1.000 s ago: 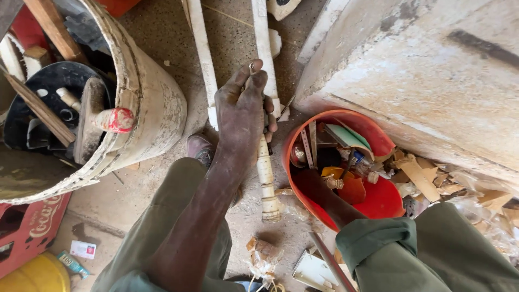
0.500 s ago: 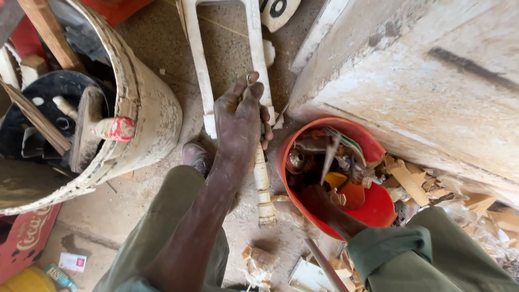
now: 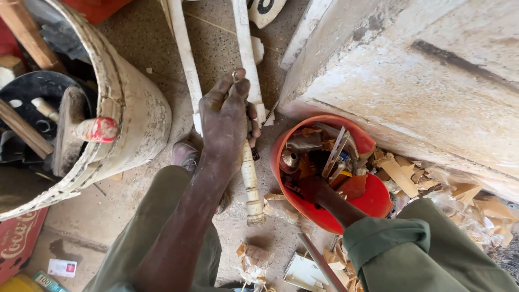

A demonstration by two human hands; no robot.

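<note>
My left hand [image 3: 227, 121] lies on a white turned wooden leg [image 3: 251, 186] on the floor. Its thumb and forefinger pinch a small metal piece [image 3: 235, 75], and the other fingers curl around the leg. My right hand [image 3: 315, 189] reaches into a red bowl [image 3: 376, 204] full of metal fittings and scraps. Its fingers are buried among the parts, so its grip is hidden. A second white rail [image 3: 184, 48] runs parallel to the leg on the left.
A dirty white bucket [image 3: 143, 116] holding wooden-handled tools stands at the left. A large pale stone slab [image 3: 411, 75] fills the upper right. Wood scraps [image 3: 403, 176] lie beside the bowl, a red crate [image 3: 16, 246] sits at the lower left, and my shoe [image 3: 184, 154] is under my forearm.
My left hand has stayed on the white leg with the metal piece at its fingertips. My right hand has stayed in the red bowl, shifting slightly among the parts. The camera has drifted a little.
</note>
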